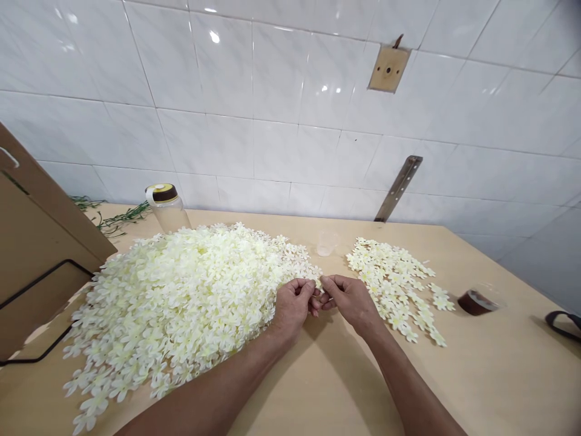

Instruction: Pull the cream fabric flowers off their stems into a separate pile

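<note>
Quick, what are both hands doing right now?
Left hand: pinched shut; contents too small to tell.
Right hand: pinched shut too, fingertips meeting the left hand's.

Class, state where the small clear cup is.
In the head view, the clear cup stands toward the wall, between the large flower pile and the smaller flower pile, beyond the left hand and right hand.

Large flower heap on the counter. Behind the heap: bottle and loose stems. Left of it: cardboard box. At its right edge: left hand, fingertips meeting the right hand. Right of it: cup toward the back, smaller flower heap beyond the hands, tape roll farthest out.
</note>
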`<state>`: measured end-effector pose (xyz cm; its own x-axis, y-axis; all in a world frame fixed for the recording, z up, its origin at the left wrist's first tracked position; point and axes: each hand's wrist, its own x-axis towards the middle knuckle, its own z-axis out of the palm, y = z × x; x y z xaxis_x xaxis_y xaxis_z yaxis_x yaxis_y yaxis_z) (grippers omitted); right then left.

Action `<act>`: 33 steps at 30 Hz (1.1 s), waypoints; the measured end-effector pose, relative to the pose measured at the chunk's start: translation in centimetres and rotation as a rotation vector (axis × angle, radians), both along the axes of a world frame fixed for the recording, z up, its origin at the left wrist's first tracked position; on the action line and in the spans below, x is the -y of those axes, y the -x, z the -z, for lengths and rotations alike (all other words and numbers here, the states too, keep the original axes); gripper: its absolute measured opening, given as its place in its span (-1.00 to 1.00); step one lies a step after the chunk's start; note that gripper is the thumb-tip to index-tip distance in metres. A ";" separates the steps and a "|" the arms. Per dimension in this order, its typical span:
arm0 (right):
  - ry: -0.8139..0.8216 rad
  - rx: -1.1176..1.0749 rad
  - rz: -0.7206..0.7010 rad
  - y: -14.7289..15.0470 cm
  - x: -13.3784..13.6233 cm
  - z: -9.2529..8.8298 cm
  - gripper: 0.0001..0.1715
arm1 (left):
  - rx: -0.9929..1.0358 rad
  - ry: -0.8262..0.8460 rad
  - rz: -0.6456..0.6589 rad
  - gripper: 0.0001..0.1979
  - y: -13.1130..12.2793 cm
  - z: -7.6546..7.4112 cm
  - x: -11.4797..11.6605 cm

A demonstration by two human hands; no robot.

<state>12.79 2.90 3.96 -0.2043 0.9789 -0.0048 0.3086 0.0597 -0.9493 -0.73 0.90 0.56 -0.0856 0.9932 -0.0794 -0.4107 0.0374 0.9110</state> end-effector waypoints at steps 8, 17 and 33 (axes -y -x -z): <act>0.008 0.070 0.126 -0.4 -0.2 -0.4 -0.57 | -0.119 -0.015 -0.006 -0.76 -0.1 -0.1 0.2; 0.040 -0.088 0.204 -1.2 -0.9 0.0 -0.48 | -0.082 -0.025 -0.023 -0.74 -0.2 0.2 0.2; -0.293 0.173 0.181 -0.7 -0.9 -0.6 -0.49 | -0.157 -0.041 0.011 -0.69 -0.4 0.1 0.6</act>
<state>13.49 3.77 4.54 -0.0488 0.9640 0.2615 0.4929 0.2509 -0.8331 -0.37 0.30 0.46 -0.0825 0.9963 -0.0255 -0.2633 0.0028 0.9647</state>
